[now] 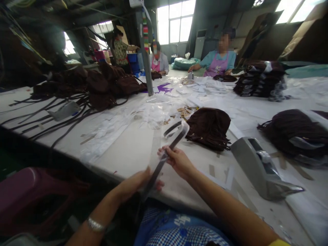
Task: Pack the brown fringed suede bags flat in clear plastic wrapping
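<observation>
A long dark strap [156,172] runs from the table's front edge up to a looped end, which has clear or white wrapping around it. My right hand [178,160] pinches the strap below that loop, fingers closed. Lower down, my left hand [145,179] is around the strap, smeared by motion, its fingertips showing on the far side. Just beyond the loop sits a dark brown fringed bag [208,126]. To the right of my right forearm stands a grey tape dispenser [256,167].
Brown bags with trailing straps [110,85] are heaped at the left, near another tape dispenser [65,111]. Clear plastic bags [146,114] litter the middle. Stacked bags [260,80] stand at the right. A metal post [146,58] rises from the table; several people work beyond. A stool [20,191] is at lower left.
</observation>
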`<state>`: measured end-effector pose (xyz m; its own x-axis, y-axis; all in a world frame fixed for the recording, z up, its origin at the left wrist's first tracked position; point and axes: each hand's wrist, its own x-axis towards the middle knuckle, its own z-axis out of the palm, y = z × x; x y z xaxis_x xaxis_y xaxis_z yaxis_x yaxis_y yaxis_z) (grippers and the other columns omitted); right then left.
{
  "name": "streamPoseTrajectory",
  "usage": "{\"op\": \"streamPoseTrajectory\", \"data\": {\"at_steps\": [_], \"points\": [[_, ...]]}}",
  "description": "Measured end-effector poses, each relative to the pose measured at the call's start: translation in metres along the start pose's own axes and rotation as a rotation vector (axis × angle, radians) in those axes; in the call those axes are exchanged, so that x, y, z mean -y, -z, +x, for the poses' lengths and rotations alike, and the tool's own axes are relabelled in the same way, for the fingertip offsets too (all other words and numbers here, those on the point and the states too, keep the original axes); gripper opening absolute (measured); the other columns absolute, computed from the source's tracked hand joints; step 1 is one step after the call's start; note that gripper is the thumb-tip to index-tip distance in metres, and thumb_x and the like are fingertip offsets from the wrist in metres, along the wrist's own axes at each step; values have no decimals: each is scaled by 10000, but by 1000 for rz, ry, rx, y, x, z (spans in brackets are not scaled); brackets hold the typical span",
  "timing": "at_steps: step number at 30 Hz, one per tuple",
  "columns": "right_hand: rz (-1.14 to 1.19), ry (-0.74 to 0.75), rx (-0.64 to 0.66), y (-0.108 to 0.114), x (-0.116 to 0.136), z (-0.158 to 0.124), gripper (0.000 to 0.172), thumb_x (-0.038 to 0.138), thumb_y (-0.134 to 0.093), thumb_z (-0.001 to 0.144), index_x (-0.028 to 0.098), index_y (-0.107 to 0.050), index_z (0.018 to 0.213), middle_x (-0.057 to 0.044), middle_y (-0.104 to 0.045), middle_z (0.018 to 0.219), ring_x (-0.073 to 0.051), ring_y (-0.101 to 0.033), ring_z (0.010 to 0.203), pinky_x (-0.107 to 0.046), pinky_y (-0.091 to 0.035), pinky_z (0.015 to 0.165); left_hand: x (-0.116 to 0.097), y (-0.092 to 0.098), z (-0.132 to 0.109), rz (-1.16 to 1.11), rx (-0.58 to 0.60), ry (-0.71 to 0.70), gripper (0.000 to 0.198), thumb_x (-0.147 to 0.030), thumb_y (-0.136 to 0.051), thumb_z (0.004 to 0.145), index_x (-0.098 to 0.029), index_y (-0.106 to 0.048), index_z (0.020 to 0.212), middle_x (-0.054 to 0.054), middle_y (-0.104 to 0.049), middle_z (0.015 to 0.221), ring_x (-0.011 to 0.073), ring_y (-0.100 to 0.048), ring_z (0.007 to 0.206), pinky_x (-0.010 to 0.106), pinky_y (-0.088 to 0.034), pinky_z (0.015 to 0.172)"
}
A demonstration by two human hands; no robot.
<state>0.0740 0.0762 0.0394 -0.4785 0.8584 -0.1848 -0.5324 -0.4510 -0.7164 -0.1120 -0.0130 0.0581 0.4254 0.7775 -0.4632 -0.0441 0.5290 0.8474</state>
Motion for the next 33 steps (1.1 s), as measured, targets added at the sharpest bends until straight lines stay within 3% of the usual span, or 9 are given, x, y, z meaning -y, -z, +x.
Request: {"op": "streamPoseTrajectory", "data": {"at_steps": [3, 6, 9, 12, 17, 20, 24, 29, 33], "points": [[23, 28, -156, 17, 21, 22, 92, 237, -644, 903, 152, -669, 878, -66, -742, 966, -145, -698, 899, -273, -520, 888, 31, -11, -26, 130, 20, 64, 411, -483, -685, 827, -115, -707, 1010, 110, -753, 868, 202, -693, 801, 297, -505, 787], [9, -39, -105, 17, 17, 20, 262, 371, -521, 980, 154, -667, 967, -79, -736, 994, -153, -686, 935, -316, -486, 968, 32, -20, -30, -42, -111, 40, 319, -439, -678, 846, -128, -690, 915, 69, -731, 776, 158, -676, 685, 265, -512, 694], [-61, -215, 167, 0, -7, -13, 512, 599, -456, 944, 170, -624, 1168, -90, -723, 1048, -184, -670, 997, -393, -426, 1044, 11, -25, -15, -221, -277, -150, 272, -386, -710, 833, -129, -678, 917, 53, -722, 782, 143, -676, 696, 262, -534, 727], [-147, -262, 410, -15, -29, -54, 574, 631, -498, 908, 146, -633, 1183, -120, -703, 1086, -218, -649, 1052, -425, -407, 1050, -16, -27, 14, -332, -409, -335, 197, -305, -702, 851, -124, -674, 925, 56, -730, 829, 128, -680, 715, 248, -546, 746], [-245, -280, 331, -5, -38, -76, 465, 503, -769, 757, 139, -687, 1035, -110, -721, 990, -216, -675, 929, -385, -493, 900, -50, -15, 61, -492, -512, -512, 86, -195, -619, 909, -114, -648, 907, 67, -725, 892, 127, -696, 792, 276, -552, 825], [-209, -274, 207, 11, -32, -64, 378, 452, -799, 734, 117, -706, 882, -94, -732, 887, -182, -687, 814, -347, -517, 847, -55, -8, 75, -485, -455, -544, 203, -308, -592, 934, -126, -645, 1009, 92, -714, 1038, 142, -692, 893, 287, -545, 859], [-73, -32, 36, 31, -13, -28, 281, 372, -783, 767, 148, -712, 920, -62, -735, 942, -148, -680, 851, -293, -516, 865, -25, -21, 75, -270, -218, -293, 561, -607, -584, 845, -148, -634, 1165, 140, -705, 1099, 193, -694, 907, 285, -557, 764], [-86, 124, -131, 56, -1, 11, 293, 401, -764, 782, 154, -703, 927, -70, -731, 975, -170, -669, 931, -261, -523, 797, 19, -41, 75, 0, -30, -55, 457, -415, -769, 766, -103, -676, 1087, 151, -740, 960, 226, -713, 830, 350, -557, 794], [-135, 99, -110, 71, -3, 18, 518, 619, -623, 832, 143, -678, 1029, -101, -722, 957, -185, -671, 808, -303, -539, 722, 5, -29, 101, -125, -106, -129, 370, -395, -738, 802, -89, -698, 1007, 144, -746, 933, 206, -706, 815, 325, -551, 786]]}}
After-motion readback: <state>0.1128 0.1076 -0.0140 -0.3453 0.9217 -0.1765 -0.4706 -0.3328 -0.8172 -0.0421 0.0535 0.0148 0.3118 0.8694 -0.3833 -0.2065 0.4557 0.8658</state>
